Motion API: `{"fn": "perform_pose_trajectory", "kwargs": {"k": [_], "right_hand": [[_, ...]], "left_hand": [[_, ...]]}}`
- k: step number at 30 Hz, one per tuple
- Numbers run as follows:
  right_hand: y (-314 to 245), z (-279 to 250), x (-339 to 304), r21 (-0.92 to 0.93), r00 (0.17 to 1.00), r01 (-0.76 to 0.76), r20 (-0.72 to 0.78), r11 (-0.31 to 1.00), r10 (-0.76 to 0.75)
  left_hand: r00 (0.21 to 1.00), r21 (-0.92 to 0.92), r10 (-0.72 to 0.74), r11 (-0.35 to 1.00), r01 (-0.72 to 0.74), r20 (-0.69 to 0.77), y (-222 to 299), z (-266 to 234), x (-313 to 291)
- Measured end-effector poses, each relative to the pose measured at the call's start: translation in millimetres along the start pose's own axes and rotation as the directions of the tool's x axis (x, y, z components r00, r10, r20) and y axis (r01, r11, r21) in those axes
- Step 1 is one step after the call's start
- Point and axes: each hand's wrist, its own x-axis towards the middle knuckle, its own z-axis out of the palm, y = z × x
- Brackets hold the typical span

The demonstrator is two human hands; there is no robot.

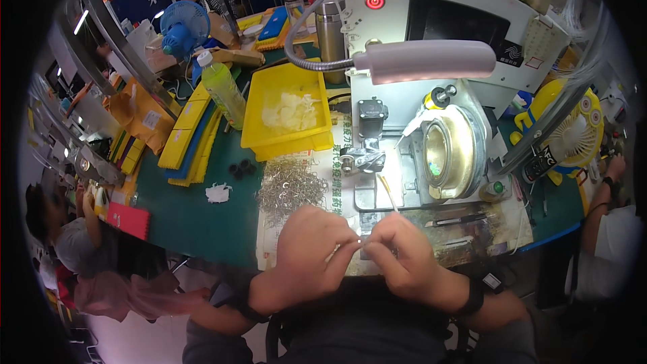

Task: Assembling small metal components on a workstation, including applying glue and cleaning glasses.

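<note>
My left hand (pixel 311 248) and my right hand (pixel 404 256) meet above the table's near edge, both closed in a pinch with fingertips almost touching. A tiny pale piece shows between the fingertips, too small to name. From behind my right hand's knuckles a thin white and orange stick (pixel 389 191) points up and away; whether that hand holds it is hidden. Just beyond my left hand spreads a heap of small metal rings or hooks (pixel 293 187) on printed paper. Ahead of my right hand stands a white machine (pixel 387 23) with a round metal ring part (pixel 438 155).
A pink-white lamp (pixel 431 61) hangs on a bent neck over the work area. A yellow bin (pixel 253 138) with white tissue stands behind the heap, beside a green bottle (pixel 222 91). Right lie a cutter knife (pixel 459 220) and a yellow fan (pixel 573 135). People sit on both sides.
</note>
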Motion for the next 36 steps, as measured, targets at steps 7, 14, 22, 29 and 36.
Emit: {"fn": "perform_pose_trajectory", "kwargs": {"k": [7, 14, 22, 29, 36], "right_hand": [[35, 19, 52, 0.254, 0.873, -0.12, -0.433, 0.96, 0.224], [47, 18, 65, 0.278, 0.843, -0.155, -0.463, 0.948, 0.274], [53, 20, 64, 0.393, 0.821, -0.102, -0.485, 0.914, 0.3], [48, 16, 65, 0.267, 0.855, -0.101, -0.469, 0.958, 0.221], [51, 15, 65, 0.409, 0.822, -0.08, -0.488, 0.909, 0.293]], "left_hand": [[0.987, 0.221, 0.032, 0.975, 0.004, -0.159, -37, 6, 50], [0.917, -0.087, -0.399, 0.914, 0.396, -0.014, -72, 4, 29], [0.971, 0.167, -0.185, 0.973, 0.159, 0.154, -89, 24, 30], [0.988, 0.26, -0.089, 0.964, 0.053, 0.129, -89, 18, 33], [0.988, 0.236, -0.054, 0.971, 0.018, 0.147, -95, 20, 37]]}}
